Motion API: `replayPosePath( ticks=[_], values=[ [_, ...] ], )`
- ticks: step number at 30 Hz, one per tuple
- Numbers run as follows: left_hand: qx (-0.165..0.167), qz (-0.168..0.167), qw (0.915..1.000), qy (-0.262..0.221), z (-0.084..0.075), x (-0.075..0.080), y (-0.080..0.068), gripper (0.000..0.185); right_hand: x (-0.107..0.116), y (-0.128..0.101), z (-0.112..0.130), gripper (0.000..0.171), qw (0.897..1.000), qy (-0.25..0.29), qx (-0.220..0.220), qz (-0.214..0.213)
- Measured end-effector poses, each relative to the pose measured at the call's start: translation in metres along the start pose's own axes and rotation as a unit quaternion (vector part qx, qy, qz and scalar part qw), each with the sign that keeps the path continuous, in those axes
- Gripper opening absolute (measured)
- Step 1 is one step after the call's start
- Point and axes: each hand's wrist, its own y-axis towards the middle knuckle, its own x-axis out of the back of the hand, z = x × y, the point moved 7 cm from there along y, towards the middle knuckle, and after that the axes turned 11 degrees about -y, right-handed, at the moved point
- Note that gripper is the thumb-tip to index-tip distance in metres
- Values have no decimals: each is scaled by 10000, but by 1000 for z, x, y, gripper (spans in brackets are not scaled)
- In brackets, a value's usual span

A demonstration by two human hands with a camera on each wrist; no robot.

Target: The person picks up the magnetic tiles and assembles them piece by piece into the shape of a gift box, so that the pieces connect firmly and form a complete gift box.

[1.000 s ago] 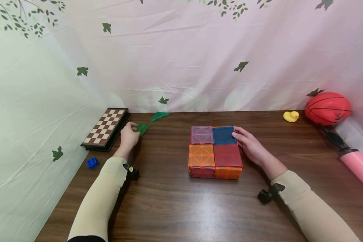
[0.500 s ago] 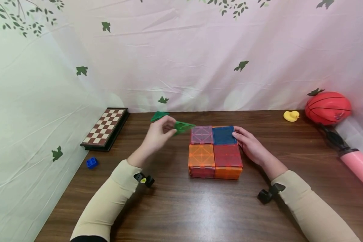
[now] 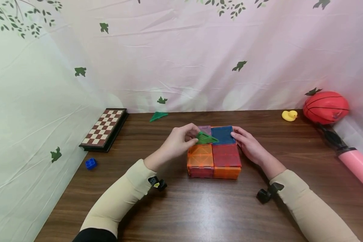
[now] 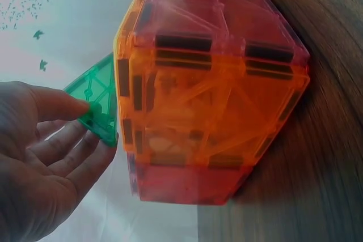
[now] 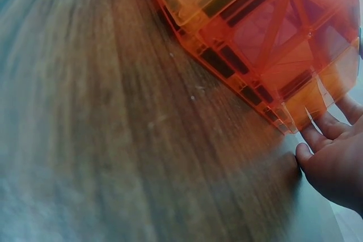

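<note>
A block of see-through magnetic tiles (image 3: 214, 153) stands mid-table, its top made of a pink, a blue, an orange and a red square. My left hand (image 3: 177, 143) pinches a green triangle tile (image 3: 205, 138) and holds it over the pink square at the block's back left. In the left wrist view the green triangle tile (image 4: 96, 103) sits between thumb and fingers of my left hand (image 4: 39, 151), beside the orange block (image 4: 210, 111). My right hand (image 3: 249, 145) rests with straight fingers against the block's right side by the blue square; its fingertips (image 5: 317, 140) touch the block (image 5: 266, 32).
A second green triangle (image 3: 158, 116) lies at the back of the wooden table (image 3: 181, 208). A folded chessboard (image 3: 104, 127) and a blue brick (image 3: 90, 163) sit at the left. A yellow duck (image 3: 289, 115), a red ball (image 3: 325, 107) and a pink pump (image 3: 355, 163) are at the right.
My left hand picked up the green triangle near the chessboard and carried it right, to above the block's pink square. The right hand stayed against the block.
</note>
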Motion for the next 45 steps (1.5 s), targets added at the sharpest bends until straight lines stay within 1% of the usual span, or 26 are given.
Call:
replayPosePath(
  ticks=[4,11,25,28,31,34,37,41,44,45],
  values=[
    [-70,49,10000,40,0,-4,3,20,0,0,1,58,10000,-2,0,2],
    [-17,78,9997,252,5,-7,6,19,1,1,2,58,10000,-39,33,35],
    [78,55,9999,85,8,-6,4,22,2,-1,1,58,10000,-58,3,-1],
    [110,-64,9998,-120,11,-1,4,19,2,-1,2,59,10000,-59,19,-1],
    [286,-374,9986,-259,19,9,6,17,1,-2,3,58,10000,-64,51,3],
    [592,-743,9954,-147,35,26,11,19,2,-2,3,58,10000,-65,63,-2],
    [978,-951,9905,169,62,45,16,22,2,-2,3,59,10000,-77,60,-2],
    [1607,-977,9796,715,107,73,20,30,2,-2,3,60,9999,-100,58,1],
    [2116,-883,9675,1068,139,93,19,39,1,-1,1,60,10000,-59,59,2],
    [2212,-805,9643,1211,152,100,19,43,0,0,1,59,10000,-43,56,4]
  ],
)
